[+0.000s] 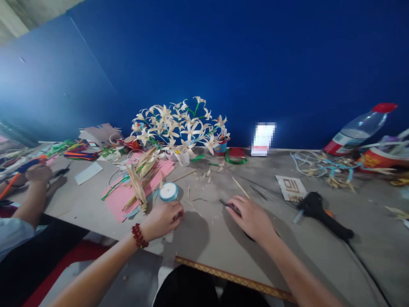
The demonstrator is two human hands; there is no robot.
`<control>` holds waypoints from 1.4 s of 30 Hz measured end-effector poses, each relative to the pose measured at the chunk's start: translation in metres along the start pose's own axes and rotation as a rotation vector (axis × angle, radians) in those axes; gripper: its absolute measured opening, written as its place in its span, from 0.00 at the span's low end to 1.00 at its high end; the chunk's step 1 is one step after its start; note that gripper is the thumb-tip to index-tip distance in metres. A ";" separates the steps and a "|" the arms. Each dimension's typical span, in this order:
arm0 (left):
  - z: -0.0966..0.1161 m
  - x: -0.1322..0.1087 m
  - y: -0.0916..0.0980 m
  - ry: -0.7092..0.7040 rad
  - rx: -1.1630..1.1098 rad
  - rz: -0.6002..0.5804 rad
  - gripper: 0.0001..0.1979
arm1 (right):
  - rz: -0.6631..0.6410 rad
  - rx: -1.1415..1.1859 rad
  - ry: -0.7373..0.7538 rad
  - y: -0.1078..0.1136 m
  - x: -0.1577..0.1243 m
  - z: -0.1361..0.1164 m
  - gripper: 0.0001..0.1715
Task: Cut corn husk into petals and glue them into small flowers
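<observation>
My left hand [163,218], with a red bead bracelet at the wrist, rests closed on the grey table [204,238]; what its fingers pinch is hidden. A white spool of ribbon [168,191] stands just beyond it. My right hand [252,218] lies on the table with its fingers closed round a dark slim tool [230,206], likely scissors, whose tip points left. A thin wooden stick [240,187] lies just past that hand. A black hot glue gun [322,215] lies to the right of it.
Pink paper with straw strips [137,187] lies at left. A bouquet of pale straw flowers [179,125] stands at the back. A plastic bottle [358,130] and tangled cords [326,168] lie at right. Another person's hand [38,174] works at far left.
</observation>
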State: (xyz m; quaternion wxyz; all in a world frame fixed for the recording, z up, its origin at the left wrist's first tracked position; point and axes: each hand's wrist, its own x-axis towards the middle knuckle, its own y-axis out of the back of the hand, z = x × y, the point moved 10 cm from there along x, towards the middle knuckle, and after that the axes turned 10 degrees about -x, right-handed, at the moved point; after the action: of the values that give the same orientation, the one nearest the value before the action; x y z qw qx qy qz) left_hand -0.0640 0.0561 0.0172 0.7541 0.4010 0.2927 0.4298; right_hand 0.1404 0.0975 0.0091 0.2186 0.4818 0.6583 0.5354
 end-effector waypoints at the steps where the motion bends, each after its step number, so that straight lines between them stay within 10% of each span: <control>1: 0.005 0.008 -0.003 0.000 -0.190 -0.005 0.04 | 0.030 0.071 0.013 0.004 -0.001 -0.003 0.10; 7: 0.044 0.058 -0.056 0.132 -1.268 -0.281 0.13 | -0.031 0.726 0.045 0.008 -0.003 -0.018 0.13; 16: 0.057 0.077 -0.097 0.294 -1.734 -0.386 0.11 | -0.008 0.788 -0.029 0.009 -0.001 -0.006 0.05; 21: 0.043 0.077 -0.084 0.233 -1.461 -0.254 0.08 | -0.047 0.716 -0.143 -0.015 -0.002 0.005 0.05; 27: 0.020 0.058 0.015 -0.110 -0.176 0.327 0.10 | 0.040 0.569 -0.186 0.002 -0.003 0.014 0.07; 31: 0.004 0.052 0.013 -0.065 0.247 0.337 0.17 | 0.114 0.564 -0.224 0.013 -0.005 0.023 0.08; 36: 0.011 0.055 -0.016 -0.121 0.198 0.210 0.18 | 0.135 0.604 -0.278 0.005 -0.007 0.037 0.09; 42: 0.016 0.061 -0.006 -0.163 0.056 0.288 0.20 | 0.126 0.596 -0.254 0.002 -0.006 0.034 0.10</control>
State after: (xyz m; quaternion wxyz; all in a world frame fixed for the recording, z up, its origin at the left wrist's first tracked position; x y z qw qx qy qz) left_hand -0.0206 0.1029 0.0142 0.6945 0.4934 0.1820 0.4911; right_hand 0.1710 0.1087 -0.0014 0.1146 0.6273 0.7224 0.2673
